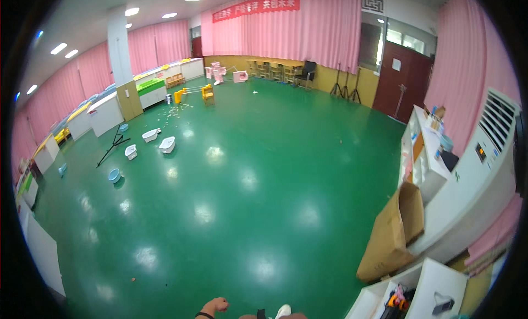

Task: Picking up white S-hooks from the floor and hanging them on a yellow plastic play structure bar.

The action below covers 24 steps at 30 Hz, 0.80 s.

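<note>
My left hand [215, 305] shows at the lower edge, with a dark band around its wrist. Its fingers are curled into a loose fist, and I see nothing in it. It hangs over the green floor [247, 225] and touches nothing. Just right of it are my legs and a white shoe [284, 311]. My right hand is outside the picture.
An open cardboard box [385, 236] leans beside a tall white air conditioner [467, 179] on the right. A low white shelf [434, 291] stands nearer. White basins [167, 145], a blue basin [114, 175] and a black tripod [113, 148] are on the floor, farther left.
</note>
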Motion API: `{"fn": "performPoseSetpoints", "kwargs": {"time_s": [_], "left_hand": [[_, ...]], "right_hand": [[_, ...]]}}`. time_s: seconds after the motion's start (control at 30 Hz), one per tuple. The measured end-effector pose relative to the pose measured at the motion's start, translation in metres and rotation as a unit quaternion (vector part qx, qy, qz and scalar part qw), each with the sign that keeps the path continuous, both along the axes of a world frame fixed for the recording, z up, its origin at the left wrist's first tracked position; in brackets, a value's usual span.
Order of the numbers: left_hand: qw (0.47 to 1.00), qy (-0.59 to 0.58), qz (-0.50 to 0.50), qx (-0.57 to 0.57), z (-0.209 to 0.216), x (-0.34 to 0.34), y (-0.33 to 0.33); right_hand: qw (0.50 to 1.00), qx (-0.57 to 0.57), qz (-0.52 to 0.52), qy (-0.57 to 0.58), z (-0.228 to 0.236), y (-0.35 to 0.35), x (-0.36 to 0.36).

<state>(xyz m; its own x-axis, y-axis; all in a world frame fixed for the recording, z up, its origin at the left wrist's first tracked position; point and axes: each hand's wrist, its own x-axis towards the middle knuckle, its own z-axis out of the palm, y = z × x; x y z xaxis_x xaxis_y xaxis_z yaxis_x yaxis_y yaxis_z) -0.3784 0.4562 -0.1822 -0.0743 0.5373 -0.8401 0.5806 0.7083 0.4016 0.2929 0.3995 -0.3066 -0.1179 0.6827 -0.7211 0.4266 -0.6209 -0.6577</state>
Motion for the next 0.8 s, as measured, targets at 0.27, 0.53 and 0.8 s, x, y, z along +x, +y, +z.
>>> {"fn": "performPoseSetpoints", "kwargs": {"time_s": [0.27, 0.53, 0.8], "left_hand": [[0.986, 0.027, 0.162, 0.031, -0.009, -0.021, 0.074], [0.917, -0.041, 0.362, -0.165, -0.029, -0.092, 0.154], [0.962, 0.029, 0.270, -0.003, -0.011, -0.234, 0.421]], "right_hand": [[0.961, 0.119, 0.213, -0.130, 0.014, 0.348, -0.074], [0.947, 0.025, 0.308, -0.090, 0.011, 0.592, -0.210], [0.974, 0.041, 0.219, -0.031, 0.039, 0.706, -0.285]]}}
